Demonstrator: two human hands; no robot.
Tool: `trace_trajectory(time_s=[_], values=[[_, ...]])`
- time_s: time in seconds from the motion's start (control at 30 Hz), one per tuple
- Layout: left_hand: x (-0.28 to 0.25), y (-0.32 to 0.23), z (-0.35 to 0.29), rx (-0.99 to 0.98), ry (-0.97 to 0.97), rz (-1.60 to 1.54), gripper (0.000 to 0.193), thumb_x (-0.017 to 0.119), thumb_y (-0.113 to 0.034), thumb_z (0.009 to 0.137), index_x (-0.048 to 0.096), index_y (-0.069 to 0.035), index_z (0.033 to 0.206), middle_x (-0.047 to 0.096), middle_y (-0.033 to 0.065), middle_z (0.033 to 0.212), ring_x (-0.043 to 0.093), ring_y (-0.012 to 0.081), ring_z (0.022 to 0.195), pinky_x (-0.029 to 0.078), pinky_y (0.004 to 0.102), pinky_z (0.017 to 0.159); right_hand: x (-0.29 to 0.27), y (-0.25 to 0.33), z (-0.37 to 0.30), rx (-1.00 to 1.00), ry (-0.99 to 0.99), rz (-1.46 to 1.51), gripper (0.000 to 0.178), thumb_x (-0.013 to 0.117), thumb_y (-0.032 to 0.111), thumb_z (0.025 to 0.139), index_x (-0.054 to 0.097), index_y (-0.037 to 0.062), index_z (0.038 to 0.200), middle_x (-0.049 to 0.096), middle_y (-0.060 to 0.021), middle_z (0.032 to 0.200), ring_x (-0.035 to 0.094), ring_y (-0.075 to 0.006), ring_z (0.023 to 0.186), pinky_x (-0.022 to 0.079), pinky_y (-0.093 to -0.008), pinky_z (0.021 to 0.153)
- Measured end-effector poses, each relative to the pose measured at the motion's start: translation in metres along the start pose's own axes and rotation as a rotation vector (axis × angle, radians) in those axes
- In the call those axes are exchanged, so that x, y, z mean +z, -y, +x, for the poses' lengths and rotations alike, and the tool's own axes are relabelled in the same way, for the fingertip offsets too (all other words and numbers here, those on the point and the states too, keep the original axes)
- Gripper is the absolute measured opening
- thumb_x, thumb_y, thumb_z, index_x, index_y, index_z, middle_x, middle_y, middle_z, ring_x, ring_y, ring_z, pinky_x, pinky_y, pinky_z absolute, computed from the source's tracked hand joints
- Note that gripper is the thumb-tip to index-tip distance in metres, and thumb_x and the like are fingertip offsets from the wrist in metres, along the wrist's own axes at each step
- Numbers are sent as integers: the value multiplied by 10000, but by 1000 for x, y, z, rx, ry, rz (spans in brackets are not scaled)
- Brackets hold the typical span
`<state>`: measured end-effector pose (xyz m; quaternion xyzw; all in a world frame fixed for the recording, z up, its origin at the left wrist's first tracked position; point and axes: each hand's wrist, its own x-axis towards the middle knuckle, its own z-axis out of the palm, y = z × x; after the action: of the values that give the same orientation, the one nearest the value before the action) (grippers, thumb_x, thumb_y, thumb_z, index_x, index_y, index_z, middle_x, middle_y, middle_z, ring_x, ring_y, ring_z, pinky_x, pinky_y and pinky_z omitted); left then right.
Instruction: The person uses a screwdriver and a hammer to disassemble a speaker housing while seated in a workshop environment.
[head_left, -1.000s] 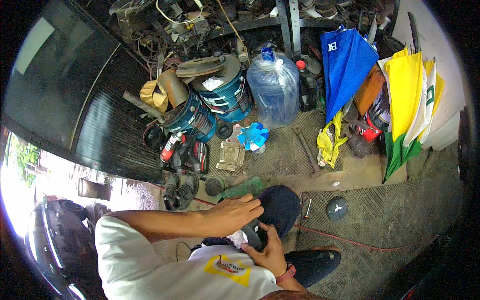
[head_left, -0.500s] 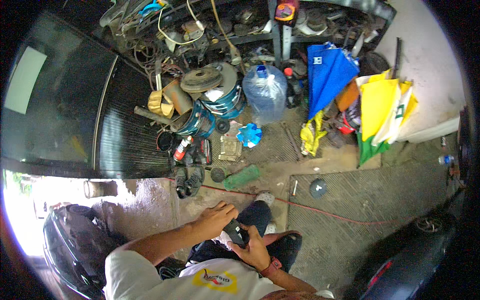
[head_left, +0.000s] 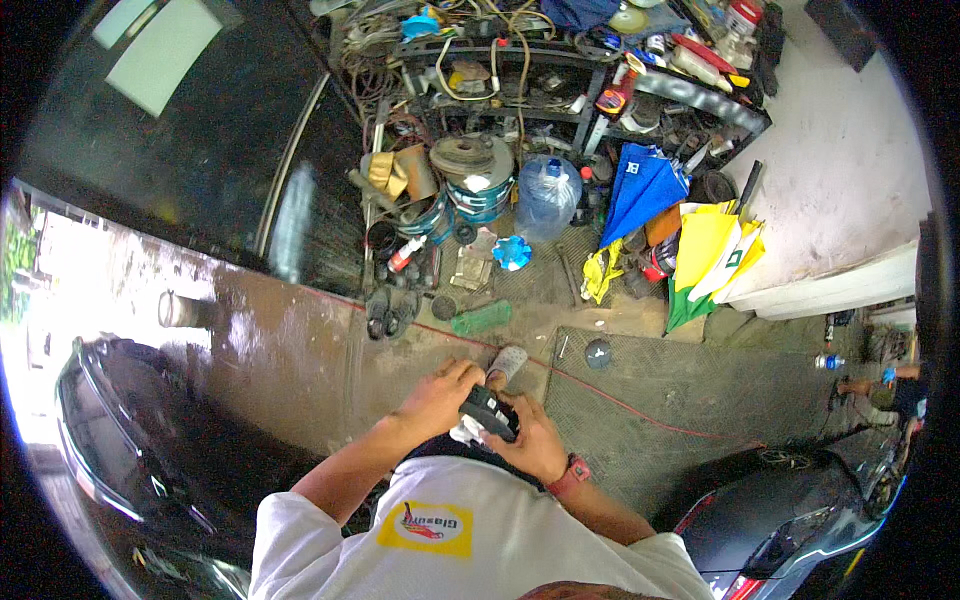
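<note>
A dark, blocky part (head_left: 490,412) with small white marks is held between my two hands in front of my waist. My left hand (head_left: 445,396) grips its far left end, fingers curled over the edge. On the near right side my right hand (head_left: 535,440) is closed around it, with the thumb underneath and a red watch on the wrist. Crumpled white material (head_left: 467,431), perhaps cloth or paper, shows just below the part, partly hidden by it. What kind of part it is I cannot make out.
Ahead stand stacked buckets (head_left: 480,195), a large clear water jug (head_left: 548,195), a blue umbrella (head_left: 640,190) and a yellow-white-green one (head_left: 710,255). A red cord (head_left: 640,412) crosses the floor. Dark vehicles flank me, left (head_left: 150,420) and right (head_left: 770,510). Another person (head_left: 890,395) is at far right.
My view has tilted and shifted, bringing more of the cluttered shelf and another person at the right into sight. Both hands keep hold of the dark part, which is now turned slightly.
</note>
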<state>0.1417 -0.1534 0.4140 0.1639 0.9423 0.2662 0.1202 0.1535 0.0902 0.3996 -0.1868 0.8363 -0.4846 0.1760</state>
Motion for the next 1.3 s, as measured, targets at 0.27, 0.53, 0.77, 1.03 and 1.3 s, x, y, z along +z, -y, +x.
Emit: trace_trajectory(time_s=[0.27, 0.53, 0.77, 1.03, 1.3], values=[[-28, -15, -62, -174, -241, 5, 556, 783, 8, 733, 609, -102, 1250, 695, 133, 1178, 656, 413, 1188, 612, 533, 937, -5, 55, 14, -182, 102, -196, 810, 901, 380, 845, 587, 87, 1532, 650, -236, 1324, 651, -481, 1217, 550, -557, 1058], [-69, 21, -95, -72, -521, 129, 656, 848, -30, 652, 644, -120, 1269, 727, 82, 1290, 673, 365, 1189, 635, 463, 912, 12, 118, 51, -282, 150, -203, 992, 983, 403, 761, 528, 83, 1582, 603, -201, 1440, 582, -444, 1340, 516, -544, 1130], [-130, 108, -147, -235, -702, 211, 655, 839, -29, 606, 667, -121, 1231, 734, 68, 1285, 674, 351, 1157, 617, 442, 899, 50, 122, 131, -184, 36, 56, 965, 972, 333, 810, 507, 33, 1601, 634, -199, 1470, 651, -365, 1314, 543, -471, 1115], [-160, 230, -197, -479, -717, 202, 669, 820, 9, 578, 652, -95, 1217, 738, 110, 1296, 670, 399, 1169, 585, 496, 967, 15, -260, 82, 443, 82, -764, 989, 885, 545, 918, 467, -81, 1560, 657, -292, 1475, 728, -332, 1200, 609, -442, 980], [-163, 277, -249, -779, -674, 220, 618, 821, -24, 650, 628, -52, 1236, 715, 160, 1213, 656, 448, 1129, 556, 527, 983, 6, -269, 57, 646, 1121, -1006, 583, 728, 552, 1001, 770, 98, 1364, 794, -171, 1264, 753, -366, 1176, 590, -488, 1037]])
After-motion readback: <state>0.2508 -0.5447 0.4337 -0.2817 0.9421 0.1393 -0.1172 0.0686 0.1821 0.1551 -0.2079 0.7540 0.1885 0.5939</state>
